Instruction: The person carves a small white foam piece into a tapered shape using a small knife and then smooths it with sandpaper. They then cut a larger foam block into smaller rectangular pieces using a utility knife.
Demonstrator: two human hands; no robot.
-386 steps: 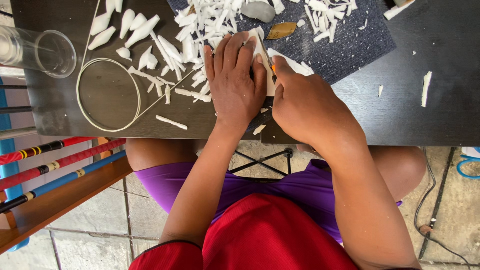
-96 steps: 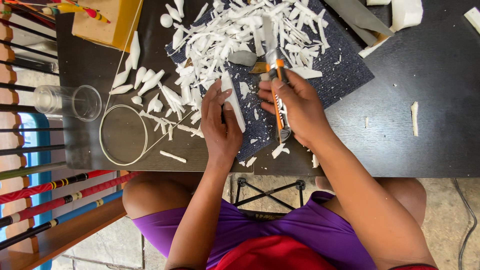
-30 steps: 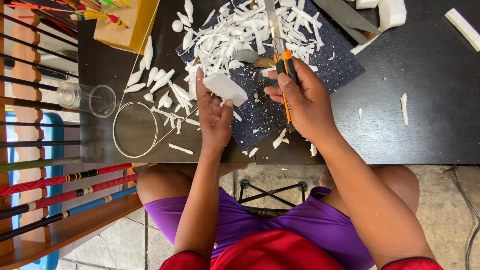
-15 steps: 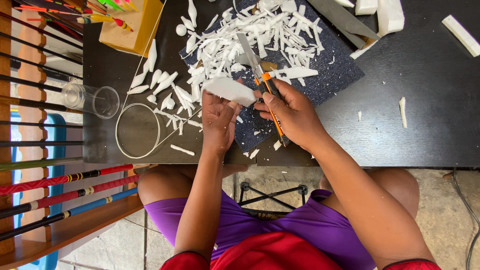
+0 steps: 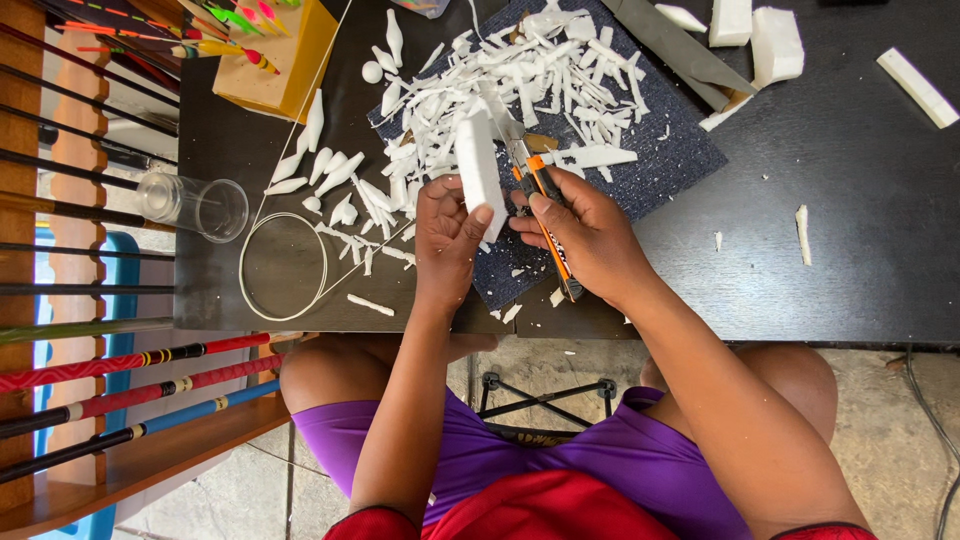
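The left hand [image 5: 447, 235] gripped the white foam block [image 5: 479, 170] upright so the knife [image 5: 541, 205], clasped in the right hand [image 5: 590, 235], could shave it.

packages: one, a yellow-tan box [image 5: 282, 55] at the far-left corner of the dark surface [image 5: 860, 270], open-topped, with colourful painted floats lying across it | labels: none legible in view | signs: none | screens: none

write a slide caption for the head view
Left hand holds a white foam block; right hand grips an orange utility knife.
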